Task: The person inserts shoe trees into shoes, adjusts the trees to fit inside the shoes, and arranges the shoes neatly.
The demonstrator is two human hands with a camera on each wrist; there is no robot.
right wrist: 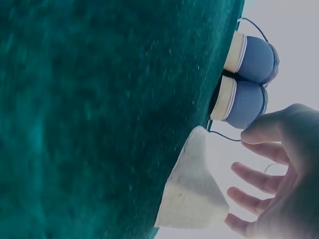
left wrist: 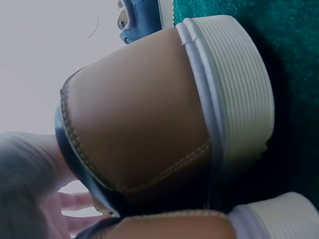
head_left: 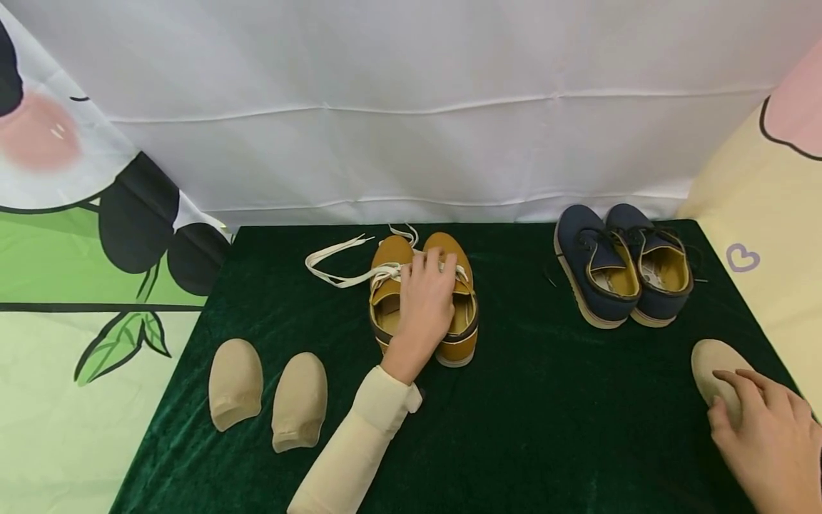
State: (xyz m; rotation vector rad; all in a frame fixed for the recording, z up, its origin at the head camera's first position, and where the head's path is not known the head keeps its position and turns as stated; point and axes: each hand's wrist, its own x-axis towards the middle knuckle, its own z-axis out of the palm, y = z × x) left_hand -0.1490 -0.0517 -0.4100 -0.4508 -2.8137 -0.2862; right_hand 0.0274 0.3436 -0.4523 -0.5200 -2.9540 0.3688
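A pair of tan shoes (head_left: 457,350) with white laces (head_left: 338,278) stands side by side, heels toward me. Over its middle lies my left hand (head_left: 426,300), fingers bent at the lacing, gripping the inner sides; its thumb is hidden. The left wrist view shows a tan heel (left wrist: 134,109) close up, with fingers (left wrist: 75,219) past the collar. At the right edge, my right hand (head_left: 767,428) hovers over a beige toe-shaped shoe insert (head_left: 713,360). Its fingers are spread and loosely bent beside the insert (right wrist: 194,184) in the right wrist view.
Navy shoes (head_left: 594,278) with dark laces stand at the back right. Two more beige shoe inserts (head_left: 235,382) (head_left: 300,400) lie at the left on the green cloth (head_left: 514,428). A white curtain (head_left: 411,157) hangs behind, with printed cloth at both sides.
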